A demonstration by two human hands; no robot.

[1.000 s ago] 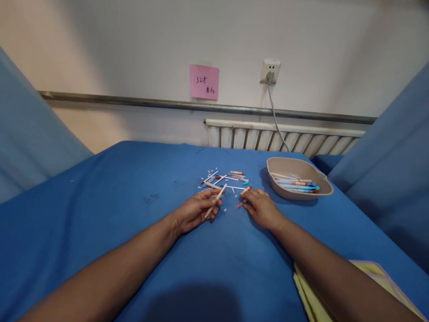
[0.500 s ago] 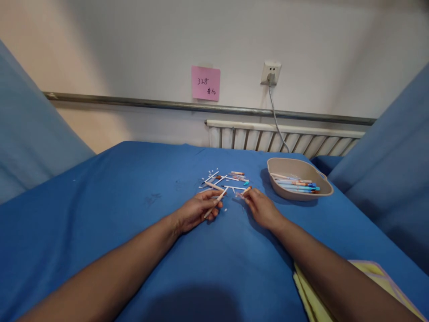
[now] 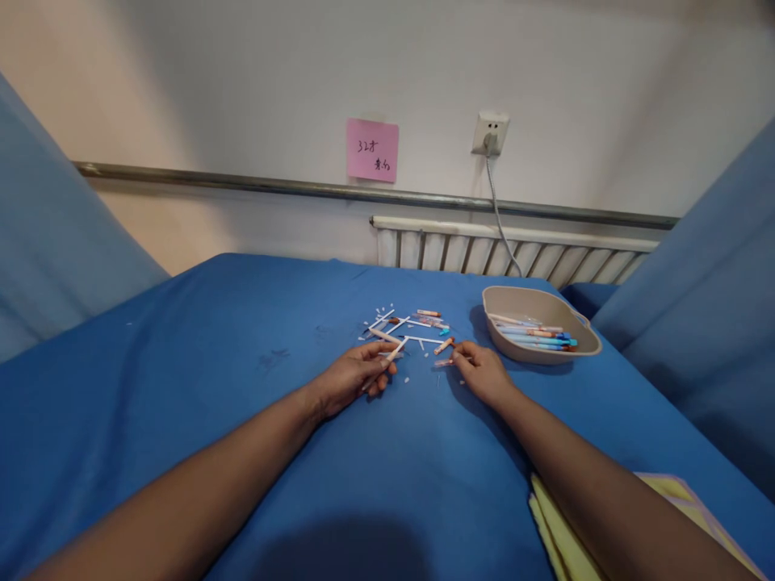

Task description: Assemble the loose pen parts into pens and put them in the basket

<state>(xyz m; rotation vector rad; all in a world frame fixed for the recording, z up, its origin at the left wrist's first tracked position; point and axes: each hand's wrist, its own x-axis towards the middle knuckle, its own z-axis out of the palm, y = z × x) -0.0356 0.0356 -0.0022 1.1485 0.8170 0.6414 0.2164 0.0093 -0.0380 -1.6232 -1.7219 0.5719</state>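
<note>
Holding: slim pale pen (image 3: 392, 357) and clear pinkish piece (image 3: 444, 363)

Left hand (image 3: 348, 375): fingers clasp the pen, white end outward. Right hand (image 3: 483, 373): fingers pinch the piece, just beside an orange tube (image 3: 444, 346). White sticks (image 3: 425, 340) lie on blue cloth (image 3: 363, 460). Beige tray (image 3: 533, 298), right, contains assorted pens (image 3: 533, 340).

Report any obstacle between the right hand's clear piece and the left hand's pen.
No visible obstacle: between the clear piece in the right hand and the pen in the left hand, white bits on cloth.
</note>
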